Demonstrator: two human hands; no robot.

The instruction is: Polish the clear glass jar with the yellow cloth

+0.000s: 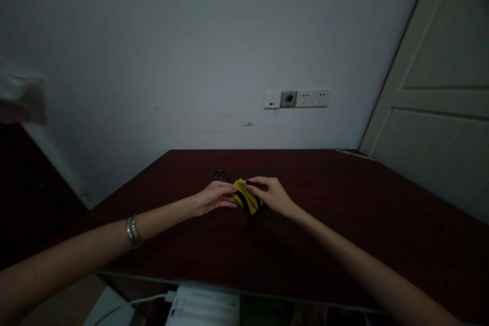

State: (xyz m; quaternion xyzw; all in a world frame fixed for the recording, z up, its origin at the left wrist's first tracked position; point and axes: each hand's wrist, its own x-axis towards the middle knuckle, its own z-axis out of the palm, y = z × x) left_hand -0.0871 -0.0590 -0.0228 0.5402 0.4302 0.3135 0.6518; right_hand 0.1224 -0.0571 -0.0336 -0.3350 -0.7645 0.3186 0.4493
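Both my hands meet over the middle of a dark red-brown table (pixel 344 214). My left hand (pixel 214 197), with a metal bracelet on its wrist, pinches the left side of a small yellow and black object (pixel 246 199). My right hand (pixel 269 194) grips the same object from the right, fingers curled over its top. In the dim light I cannot make out what the object is; it looks like folded cloth or a strap. It rests on or just above the tabletop.
A small round dark thing (pixel 220 175) sits on the table just behind my left hand. A socket strip (pixel 297 98) is on the white wall. A pale door (pixel 439 97) stands at right. White papers or a box (pixel 206 305) lie below the table's near edge.
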